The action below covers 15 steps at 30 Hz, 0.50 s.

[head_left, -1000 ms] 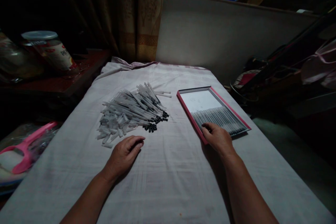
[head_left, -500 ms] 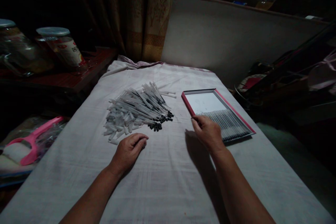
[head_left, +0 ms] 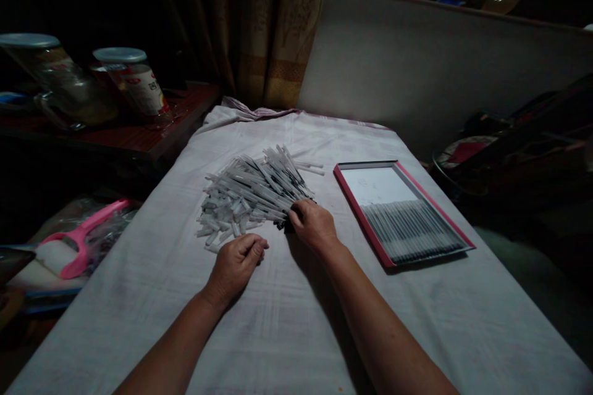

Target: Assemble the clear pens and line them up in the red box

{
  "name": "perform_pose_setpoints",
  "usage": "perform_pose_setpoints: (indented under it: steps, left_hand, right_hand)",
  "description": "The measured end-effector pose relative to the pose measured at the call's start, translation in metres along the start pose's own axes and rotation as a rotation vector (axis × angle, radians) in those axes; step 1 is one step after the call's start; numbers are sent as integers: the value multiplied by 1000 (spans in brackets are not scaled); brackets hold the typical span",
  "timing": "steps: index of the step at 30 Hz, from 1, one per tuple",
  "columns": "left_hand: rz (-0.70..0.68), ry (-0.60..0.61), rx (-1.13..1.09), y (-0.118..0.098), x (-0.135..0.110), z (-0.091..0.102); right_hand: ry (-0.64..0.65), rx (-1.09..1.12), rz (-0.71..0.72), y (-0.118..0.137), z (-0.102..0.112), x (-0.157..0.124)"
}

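Note:
A heap of pens (head_left: 259,182) with clear, whitish barrels and black ends lies on the cloth. My right hand (head_left: 312,222) reaches over the black ends at the heap's right side, its fingers pinched on a pen there; the fingertips are partly hidden. Loose whitish pen caps (head_left: 222,213) are piled at the heap's left front. Just in front of them my left hand (head_left: 238,262) rests on the cloth, curled closed, and whatever is inside it stays hidden. To the right, a shallow red-edged box (head_left: 364,222) holds a row of similar pens (head_left: 417,231) side by side.
A pale checked cloth (head_left: 278,327) covers the table. On a dark red side table (head_left: 185,117) at the left stand lidded jars (head_left: 139,83) and a glass mug (head_left: 69,108). Below it is a pink-handled object (head_left: 83,237). A curtain (head_left: 282,31) and wall (head_left: 393,55) stand behind.
My right hand has moved left from the box's near left edge to the black ends of the pen heap. My left hand stays beside the caps. The view has shifted slightly left.

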<state>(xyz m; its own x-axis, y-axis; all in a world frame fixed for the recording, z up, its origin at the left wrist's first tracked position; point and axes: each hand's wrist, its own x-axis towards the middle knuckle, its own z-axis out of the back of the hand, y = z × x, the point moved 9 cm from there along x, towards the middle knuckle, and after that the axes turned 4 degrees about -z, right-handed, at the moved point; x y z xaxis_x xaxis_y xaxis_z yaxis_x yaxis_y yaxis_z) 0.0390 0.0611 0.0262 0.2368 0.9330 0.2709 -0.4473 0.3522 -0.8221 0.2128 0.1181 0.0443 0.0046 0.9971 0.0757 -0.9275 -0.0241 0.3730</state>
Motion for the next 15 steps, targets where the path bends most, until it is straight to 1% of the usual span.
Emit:
perform_pose_setpoints:
  steps: [2, 6, 7, 9, 11, 13, 15]
  left_hand:
    - [-76, -31, 63, -7, -1, 2]
    - [-309, -149, 236, -33, -7, 10]
    - [-350, -178, 279, -39, -9, 12]
    - [-388, -212, 360, -46, -11, 13]
    - [-405, -188, 417, -48, -12, 10]
    - [-433, -113, 436, -48, -12, 3]
    - [-444, -50, 436, -46, -12, -3]
  right_hand:
    - [-38, 144, -32, -13, 8, -9]
    - [-113, 556, -69, -36, 23, -34]
    - [-112, 639, -77, -39, 24, -40]
    - [-70, 763, -89, -38, 22, -49]
    - [10, 840, -78, -29, 15, -55]
    - [87, 893, -53, -16, 8, -57]
    - [134, 930, -35, -7, 3, -56]
